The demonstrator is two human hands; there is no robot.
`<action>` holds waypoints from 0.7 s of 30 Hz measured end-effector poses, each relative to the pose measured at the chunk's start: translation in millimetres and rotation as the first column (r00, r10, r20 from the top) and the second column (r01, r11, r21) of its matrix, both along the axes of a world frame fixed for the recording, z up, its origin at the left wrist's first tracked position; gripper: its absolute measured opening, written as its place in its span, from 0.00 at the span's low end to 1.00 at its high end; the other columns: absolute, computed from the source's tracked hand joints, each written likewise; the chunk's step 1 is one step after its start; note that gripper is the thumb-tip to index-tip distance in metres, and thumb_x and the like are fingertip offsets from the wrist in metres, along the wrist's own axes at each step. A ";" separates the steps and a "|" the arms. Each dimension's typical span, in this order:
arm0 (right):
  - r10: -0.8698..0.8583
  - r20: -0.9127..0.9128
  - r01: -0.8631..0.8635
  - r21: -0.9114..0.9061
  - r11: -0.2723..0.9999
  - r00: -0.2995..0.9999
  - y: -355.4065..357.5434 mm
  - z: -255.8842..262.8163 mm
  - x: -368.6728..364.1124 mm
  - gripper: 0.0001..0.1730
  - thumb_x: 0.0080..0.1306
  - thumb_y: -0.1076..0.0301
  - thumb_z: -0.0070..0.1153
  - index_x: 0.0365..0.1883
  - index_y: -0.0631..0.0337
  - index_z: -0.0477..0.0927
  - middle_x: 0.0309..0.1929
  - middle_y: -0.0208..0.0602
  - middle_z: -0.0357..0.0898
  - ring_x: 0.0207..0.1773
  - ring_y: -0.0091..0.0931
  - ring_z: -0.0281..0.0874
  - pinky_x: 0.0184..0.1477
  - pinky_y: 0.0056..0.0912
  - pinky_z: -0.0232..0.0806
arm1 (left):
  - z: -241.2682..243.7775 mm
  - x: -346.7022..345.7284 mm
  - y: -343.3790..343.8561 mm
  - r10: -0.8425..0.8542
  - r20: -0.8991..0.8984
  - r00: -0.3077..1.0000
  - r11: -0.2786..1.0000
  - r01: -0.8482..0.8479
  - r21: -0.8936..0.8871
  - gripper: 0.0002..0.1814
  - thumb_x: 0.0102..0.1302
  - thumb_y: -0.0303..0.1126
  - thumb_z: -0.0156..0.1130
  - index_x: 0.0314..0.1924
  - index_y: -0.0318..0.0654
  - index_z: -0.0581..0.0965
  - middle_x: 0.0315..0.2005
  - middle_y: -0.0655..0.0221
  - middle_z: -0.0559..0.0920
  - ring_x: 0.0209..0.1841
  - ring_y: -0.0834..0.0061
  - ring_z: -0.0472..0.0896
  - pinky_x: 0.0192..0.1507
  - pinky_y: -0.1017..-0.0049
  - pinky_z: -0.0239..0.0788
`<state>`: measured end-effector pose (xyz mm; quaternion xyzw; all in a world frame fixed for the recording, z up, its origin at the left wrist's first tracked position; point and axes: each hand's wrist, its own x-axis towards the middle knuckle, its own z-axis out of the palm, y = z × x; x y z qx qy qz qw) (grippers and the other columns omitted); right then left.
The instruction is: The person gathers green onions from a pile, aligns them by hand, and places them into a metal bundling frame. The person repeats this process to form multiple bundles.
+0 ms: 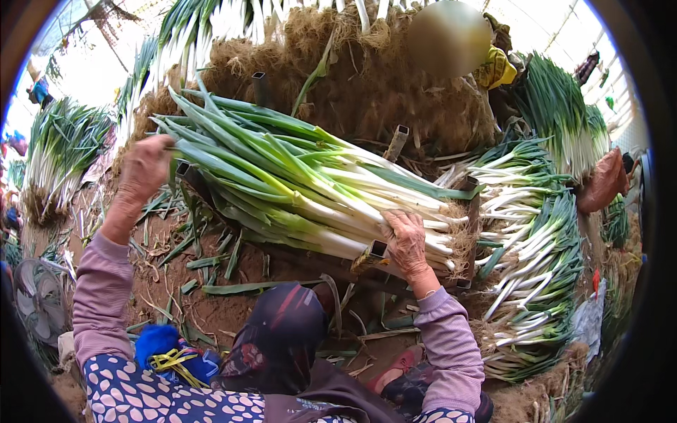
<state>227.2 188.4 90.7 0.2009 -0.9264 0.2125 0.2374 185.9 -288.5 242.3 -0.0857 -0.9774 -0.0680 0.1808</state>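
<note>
A thick bundle of long green onions (296, 180) lies across a low rack of square metal tube (472, 232). Their green leaves point left; the white stalks and brown roots (456, 232) lie to the right. My right hand (407, 240) is curled over the white stalks close to the root end, beside a tube post (370, 256) of the rack. At the leaf tips, my left hand (145, 161) is raised with bent fingers. It is motion-blurred, and I cannot tell whether a leaf is in it.
Behind the rack rises a tall stack of onions with soil-brown roots (344, 90). Trimmed onions (529, 275) lie piled on the right. Leaf scraps (211, 261) litter the dirt floor. A fan (39, 301) and blue cloth with yellow straps (174, 354) are at lower left.
</note>
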 end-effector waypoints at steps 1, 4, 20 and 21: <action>0.015 -0.006 -0.015 -0.011 1.000 1.000 -4.2 3.1 -0.9 0.16 0.58 0.62 0.59 0.43 0.58 0.80 0.41 0.37 0.81 0.44 0.37 0.75 0.52 0.42 0.61 | 7.9 -2.5 -27.4 0.175 0.044 0.984 0.984 -0.176 0.011 0.15 0.63 0.26 0.58 0.50 0.39 0.77 0.37 0.60 0.84 0.33 0.70 0.82 0.39 0.70 0.76; 0.018 -0.079 -0.019 -0.017 1.000 0.997 -0.5 6.1 1.6 0.14 0.55 0.65 0.61 0.40 0.59 0.81 0.41 0.35 0.81 0.40 0.35 0.75 0.49 0.39 0.63 | 27.8 8.6 4.1 0.227 -0.353 0.908 0.877 -0.348 -0.331 0.34 0.58 0.25 0.59 0.66 0.45 0.65 0.58 0.54 0.72 0.59 0.61 0.71 0.64 0.58 0.58; -0.155 0.051 0.150 0.094 0.984 0.987 60.2 -33.1 11.4 0.18 0.67 0.54 0.51 0.53 0.44 0.78 0.51 0.41 0.79 0.51 0.37 0.76 0.57 0.40 0.59 | -108.2 -29.9 236.4 -0.550 0.200 0.810 0.766 0.586 -0.265 0.33 0.52 0.49 0.67 0.59 0.51 0.72 0.49 0.63 0.74 0.57 0.64 0.68 0.64 0.48 0.46; -0.141 0.111 0.132 0.087 0.987 0.984 63.2 -39.8 20.6 0.19 0.66 0.54 0.52 0.54 0.44 0.77 0.52 0.42 0.79 0.53 0.37 0.75 0.59 0.40 0.58 | -116.0 -18.3 239.1 -0.569 0.123 0.813 0.752 0.574 -0.324 0.32 0.53 0.48 0.67 0.58 0.51 0.73 0.47 0.62 0.74 0.56 0.63 0.69 0.62 0.50 0.49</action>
